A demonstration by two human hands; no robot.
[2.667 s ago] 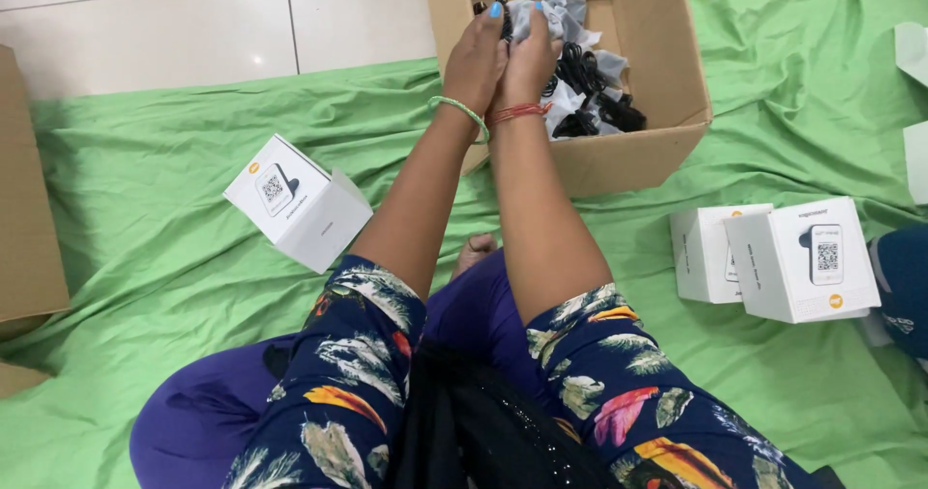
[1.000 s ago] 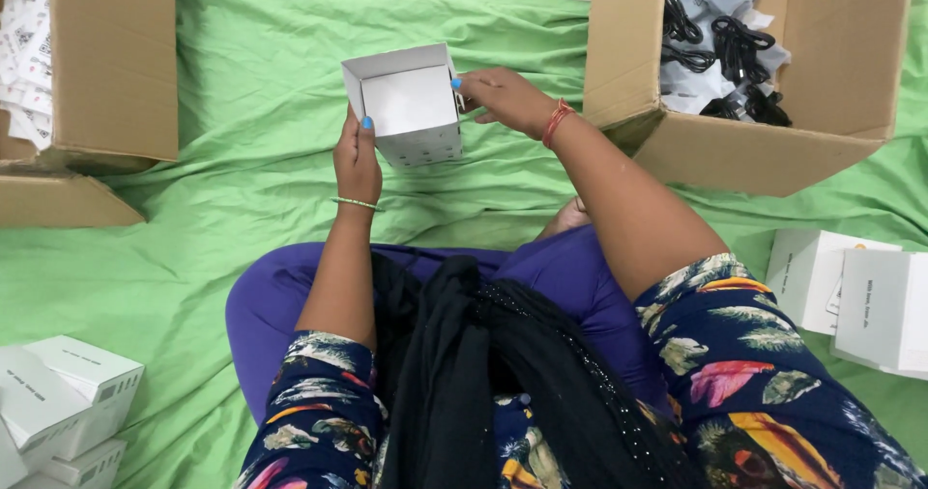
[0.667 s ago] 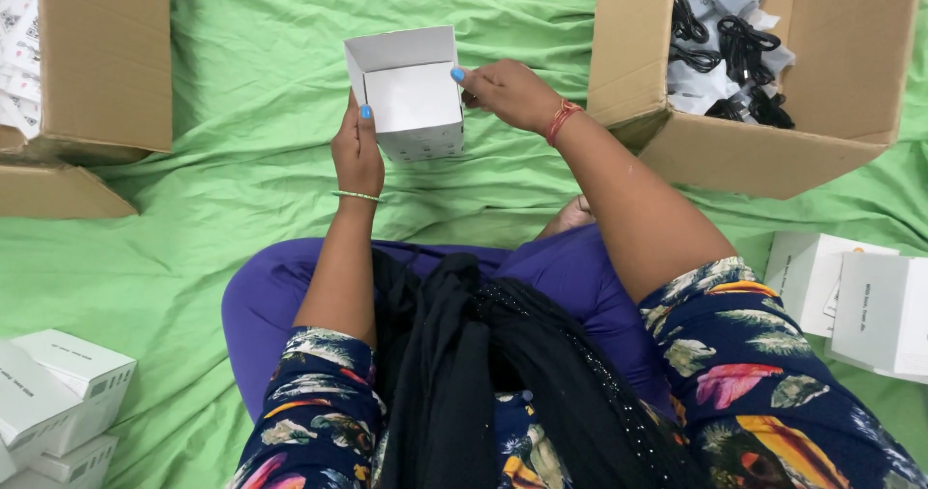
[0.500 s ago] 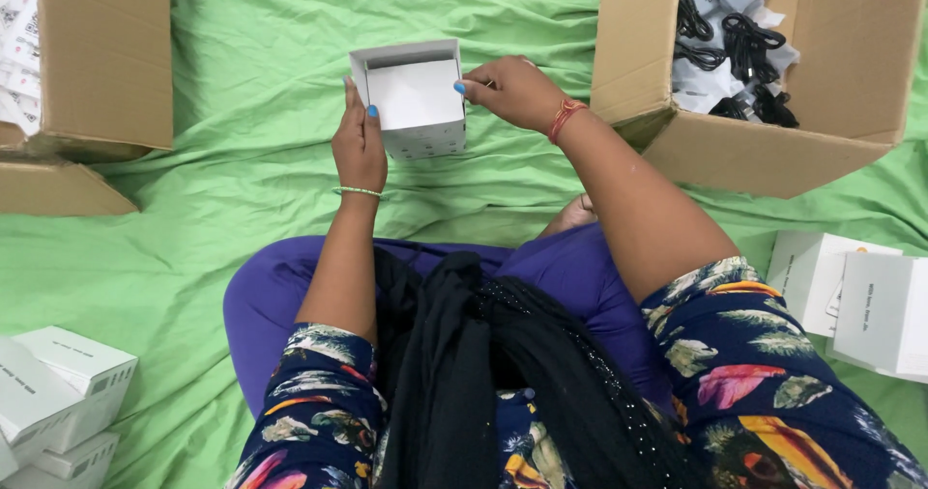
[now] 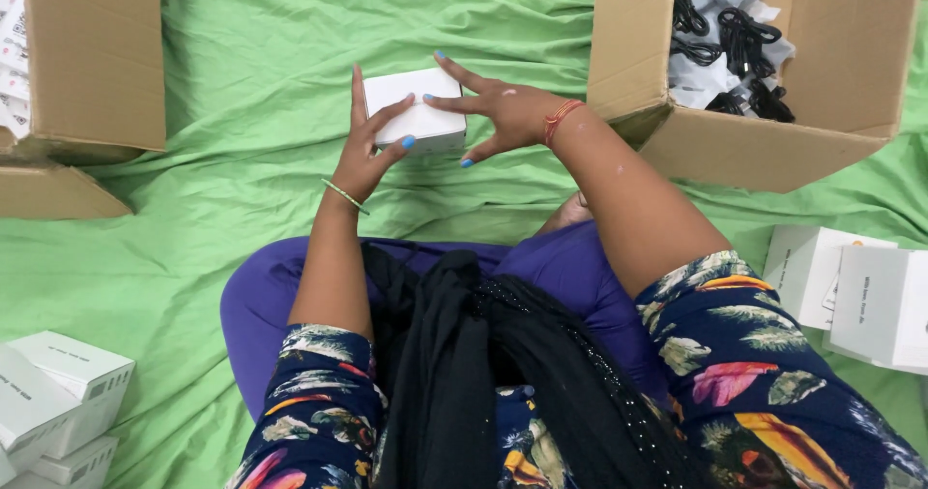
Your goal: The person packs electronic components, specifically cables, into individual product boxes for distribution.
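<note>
1. Small white box (image 5: 418,110) sits lid-down-shut on the green sheet (image 5: 242,83), left of the open cardboard carton (image 5: 744,151) with black cables (image 5: 739,40) in clear bags.
2. Left hand (image 5: 367,146) cups the box's left side, thumb and fingers wrapped on it, partly open, a light grasp.
3. Right hand (image 5: 503,112) is spread wide, fingertips resting on the box top and right edge; it pins more than it grips.
4. Risk, as I judge it: the lid flap may not be tucked fully, so it could spring back up once the spread fingers lift.
5. Risk: the sheet is wrinkled and soft under the box, so pressing down could tip or slide it toward the carton.
6. Risk: light left-side hold only; if lifted one-handed the box could twist out.
7. More white boxes (image 5: 851,291) lie below the carton, and another stack (image 5: 58,402) far left of it; a mix-up of done and undone ones is possible.
8. A second carton (image 5: 92,64) stands far left of the open carton.
</note>
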